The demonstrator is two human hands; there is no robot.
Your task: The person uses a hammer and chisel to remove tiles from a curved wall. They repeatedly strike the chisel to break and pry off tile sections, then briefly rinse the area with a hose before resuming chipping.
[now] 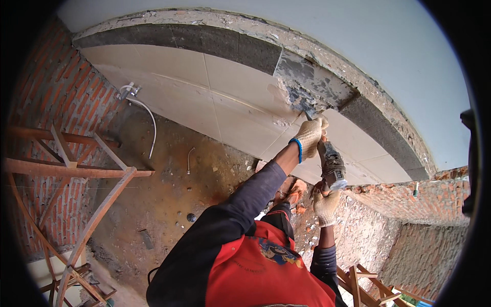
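My left hand (310, 135), in a knitted cream glove with a blue cuff, is closed around a chisel (308, 116). The chisel's dark tip meets a broken patch (306, 97) of mortar at the upper edge of the beige wall tiles (245, 102). My right hand (326, 207), gloved the same way, grips a hammer (333, 166) below and right of the left. Its dark, wrapped-looking head stands close behind the chisel's rear end, whether touching I cannot tell. Most of the hammer's handle is hidden.
Grey border tiles (225, 45) run above the beige ones. A tap (130, 91) with a white hose is at the far left. Wooden frames (76, 171) stand by the left brick wall (66, 82). Rubble (307, 220) lies beside my foot (294, 192) on the wet, dirty floor (153, 194).
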